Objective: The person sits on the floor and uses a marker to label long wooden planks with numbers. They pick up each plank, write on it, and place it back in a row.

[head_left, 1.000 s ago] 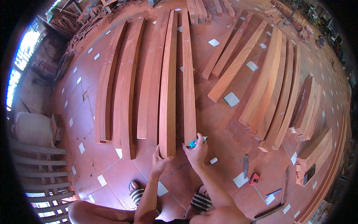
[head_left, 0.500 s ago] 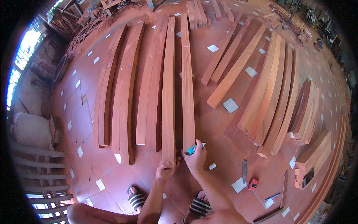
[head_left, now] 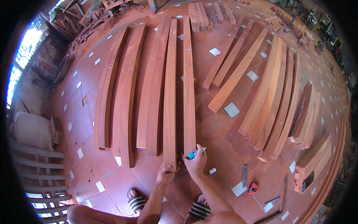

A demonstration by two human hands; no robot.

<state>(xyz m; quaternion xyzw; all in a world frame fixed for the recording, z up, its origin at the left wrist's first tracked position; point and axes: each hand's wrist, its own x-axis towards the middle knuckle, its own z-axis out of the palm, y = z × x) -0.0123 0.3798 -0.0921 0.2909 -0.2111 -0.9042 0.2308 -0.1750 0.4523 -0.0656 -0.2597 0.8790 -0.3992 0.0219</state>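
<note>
The long wooden plank (head_left: 170, 93) lies lengthwise on the tiled floor (head_left: 220, 164), its near end clamped by the left hand (head_left: 166, 173). The right hand (head_left: 195, 163), closed around a teal marker (head_left: 194, 153), rests at the near end of the adjacent plank (head_left: 188, 86), just beside the first. Further planks (head_left: 126, 89) lie to both sides, and a small red tool (head_left: 253, 187) lies on the floor to the right.

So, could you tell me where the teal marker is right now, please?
In the head view it is low and centre, in the right hand, the teal marker at the near end of the long plank.
</note>
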